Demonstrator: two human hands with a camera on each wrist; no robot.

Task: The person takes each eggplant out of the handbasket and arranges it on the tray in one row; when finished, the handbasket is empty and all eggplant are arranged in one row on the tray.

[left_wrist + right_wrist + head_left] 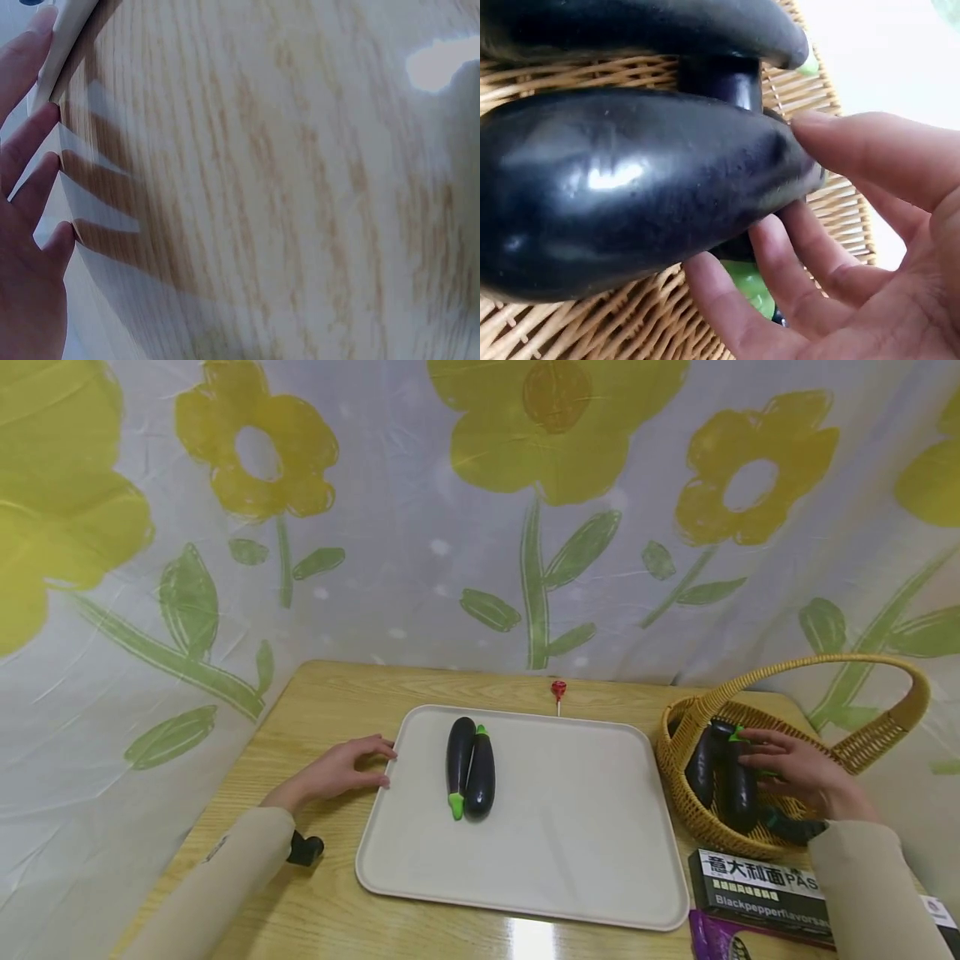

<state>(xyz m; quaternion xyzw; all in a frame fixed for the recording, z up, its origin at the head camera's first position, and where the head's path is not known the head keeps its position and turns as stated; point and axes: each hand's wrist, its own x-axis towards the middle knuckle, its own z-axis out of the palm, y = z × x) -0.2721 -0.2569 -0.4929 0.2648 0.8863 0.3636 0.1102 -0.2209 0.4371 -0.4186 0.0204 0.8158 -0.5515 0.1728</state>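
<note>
Inside the wicker basket (678, 777), my right hand (798, 768) holds a dark purple eggplant (741, 793) near its green stem end. In the right wrist view the thumb lies on one side of this eggplant (630, 187) and the fingers (776, 244) on the other. A second eggplant (700, 768) lies beside it in the basket, and others are partly hidden. My left hand (345, 768) touches the left rim of a white tray (577, 810), its fingers loosely spread. Two eggplants lie side by side on the tray, one (460, 760) with its stem toward me, the other (481, 777) reversed.
The basket's tall handle (817, 662) arches over its opening. Below the basket sit a black pasta box (757, 889) and a purple package (708, 935). A red lollipop (558, 689) lies behind the tray. A flowered curtain (390, 568) hangs behind the wooden table (330, 893).
</note>
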